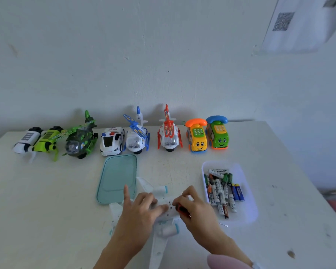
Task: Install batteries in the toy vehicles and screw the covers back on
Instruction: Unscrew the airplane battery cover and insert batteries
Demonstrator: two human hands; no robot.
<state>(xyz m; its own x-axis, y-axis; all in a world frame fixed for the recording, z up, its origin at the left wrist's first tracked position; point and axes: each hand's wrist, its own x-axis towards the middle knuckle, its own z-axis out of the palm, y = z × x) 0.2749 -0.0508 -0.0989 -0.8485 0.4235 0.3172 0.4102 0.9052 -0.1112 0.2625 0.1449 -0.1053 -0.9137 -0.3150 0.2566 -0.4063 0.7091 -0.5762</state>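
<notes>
you had the white toy plane belly-up at the near bench edge. your left hand pressed it flat-fingered; your right hand gripped a red screwdriver. next, probably: seat tip squarely in the cover screw.

white table — toy vehicles, teal lid, battery tray, airplane.

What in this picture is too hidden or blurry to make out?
Head view:
- The white toy plane: its battery bay is covered by the left hand and right hand.
- The red tool: its tip is hidden by fingers.
- The batteries in the tray: most labels too small.
- The wall code: blurred.
</notes>
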